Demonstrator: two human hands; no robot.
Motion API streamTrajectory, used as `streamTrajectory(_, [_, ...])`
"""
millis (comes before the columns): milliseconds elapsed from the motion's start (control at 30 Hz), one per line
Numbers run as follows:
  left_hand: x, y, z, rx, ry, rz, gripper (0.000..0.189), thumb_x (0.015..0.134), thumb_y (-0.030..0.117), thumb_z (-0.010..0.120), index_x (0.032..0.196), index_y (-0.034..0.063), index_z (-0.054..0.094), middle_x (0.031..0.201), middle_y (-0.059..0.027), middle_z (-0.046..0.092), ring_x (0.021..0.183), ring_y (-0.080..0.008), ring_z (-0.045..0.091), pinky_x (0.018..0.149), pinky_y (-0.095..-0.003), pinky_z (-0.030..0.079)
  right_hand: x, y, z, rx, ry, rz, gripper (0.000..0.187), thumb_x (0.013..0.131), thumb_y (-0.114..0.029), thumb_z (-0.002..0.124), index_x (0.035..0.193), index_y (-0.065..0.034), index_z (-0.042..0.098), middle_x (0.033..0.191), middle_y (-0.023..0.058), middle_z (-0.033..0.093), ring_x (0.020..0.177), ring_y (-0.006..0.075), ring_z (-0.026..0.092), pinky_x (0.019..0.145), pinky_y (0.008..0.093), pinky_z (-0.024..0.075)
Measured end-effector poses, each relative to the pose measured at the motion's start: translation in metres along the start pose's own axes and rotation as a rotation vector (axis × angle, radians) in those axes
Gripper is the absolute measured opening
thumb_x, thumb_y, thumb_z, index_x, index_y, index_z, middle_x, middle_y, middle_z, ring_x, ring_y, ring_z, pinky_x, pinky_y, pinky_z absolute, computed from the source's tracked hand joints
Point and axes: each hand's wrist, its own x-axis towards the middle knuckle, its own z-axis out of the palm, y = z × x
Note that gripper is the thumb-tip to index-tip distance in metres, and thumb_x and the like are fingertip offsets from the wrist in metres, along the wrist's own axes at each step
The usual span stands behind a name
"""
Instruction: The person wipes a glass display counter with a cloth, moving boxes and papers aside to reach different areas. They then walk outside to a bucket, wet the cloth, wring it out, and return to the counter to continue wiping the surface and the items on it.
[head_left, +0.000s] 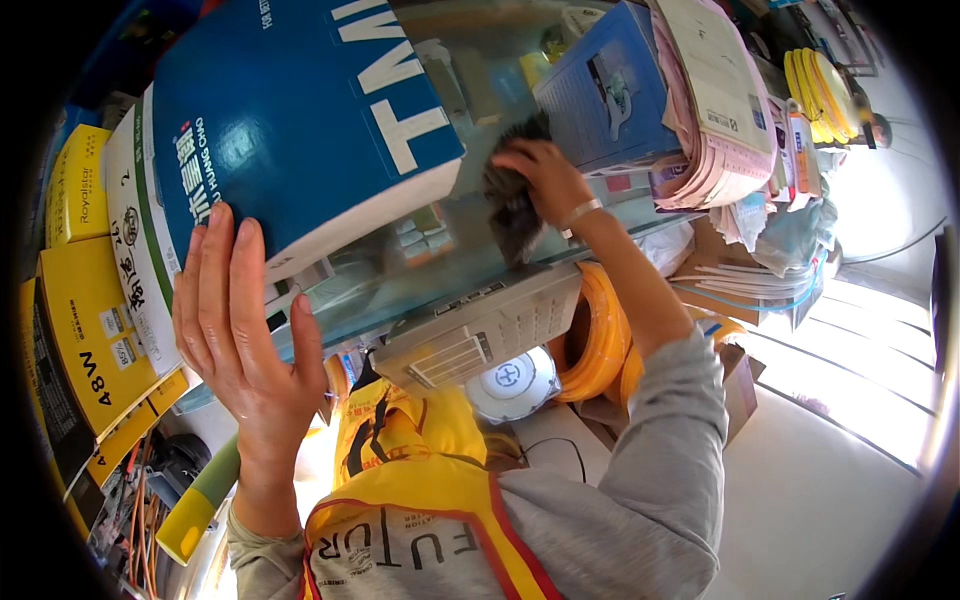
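Observation:
My right hand (546, 178) is on a dark, crumpled cloth (516, 202) that lies against the glass top of a display counter (390, 292), between two boxes. My left hand (251, 322) is raised with its fingers straight, its fingertips against the lower side of a large blue cardboard box (300, 112); whether it presses on the box cannot be told. To the right of the cloth stands a lighter blue box (607, 97). Small packets show dimly through the glass.
Stacked pink and white papers (712, 112) lie right of the lighter blue box. Yellow cartons (97, 330) stand at the left. Below the counter edge are a grey plastic case (487, 330), coiled orange hose (592, 337) and a round white item (512, 382).

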Motion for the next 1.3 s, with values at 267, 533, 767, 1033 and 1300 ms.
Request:
streamTrajectory(267, [0.003, 0.0, -0.005, 0.001, -0.024, 0.045, 0.053, 0.089, 0.019, 0.055, 0.138, 0.0044, 0.042, 0.141, -0.0133, 0.044, 0.131, -0.0298, 0.04, 0.109, -0.0425, 0.029, -0.115, -0.006, -0.026, 0.051, 0.048, 0.197, 0.053, 0.061, 0.008, 0.052, 0.11, -0.0117, 0.062, 0.12, 0.0094, 0.057, 0.117, 0.0328, 0.048, 0.102, 0.0384, 0.0397])
streamTrajectory(533, [0.001, 0.002, -0.005, -0.005, -0.008, 0.033, 0.049, 0.089, 0.018, 0.051, 0.135, 0.0039, 0.046, 0.139, -0.0148, 0.048, 0.129, -0.0314, 0.044, 0.106, -0.0452, 0.03, -0.127, 0.092, -0.02, 0.783, 0.913, 0.824, 0.023, 0.065, -0.002, 0.049, 0.085, -0.0017, 0.062, 0.078, 0.0046, 0.059, 0.065, 0.0195, 0.056, 0.064, 0.0291, 0.0475])
streamTrajectory(767, [0.005, 0.003, -0.006, -0.009, -0.026, 0.053, 0.052, 0.091, 0.021, 0.052, 0.139, 0.003, 0.041, 0.142, -0.0144, 0.043, 0.131, -0.0304, 0.04, 0.109, -0.0434, 0.029, -0.131, 0.162, -0.014, 1.025, 0.983, 0.991, 0.009, 0.069, -0.006, 0.055, 0.075, -0.0029, 0.061, 0.073, 0.0074, 0.059, 0.064, 0.0224, 0.057, 0.064, 0.0322, 0.0488])
streamTrajectory(1033, [0.0, 0.0, -0.004, 0.002, -0.005, 0.049, 0.053, 0.09, 0.02, 0.054, 0.139, 0.0042, 0.04, 0.143, -0.0136, 0.042, 0.132, -0.0306, 0.038, 0.109, -0.0449, 0.028, -0.091, 0.137, -0.026, 0.953, 0.975, 0.9, 0.011, 0.072, -0.005, 0.056, 0.081, -0.003, 0.062, 0.079, 0.0095, 0.062, 0.072, 0.0242, 0.059, 0.069, 0.0335, 0.0494])
streamTrajectory(1300, [0.001, 0.003, -0.006, 0.006, -0.017, 0.043, 0.056, 0.087, 0.016, 0.056, 0.139, 0.0031, 0.039, 0.143, -0.0145, 0.042, 0.132, -0.0317, 0.038, 0.108, -0.0451, 0.028, -0.079, 0.164, -0.052, 1.028, 1.037, 0.887, 0.017, 0.072, -0.006, 0.057, 0.089, -0.0035, 0.061, 0.086, 0.0116, 0.061, 0.078, 0.0266, 0.059, 0.073, 0.0347, 0.0487])
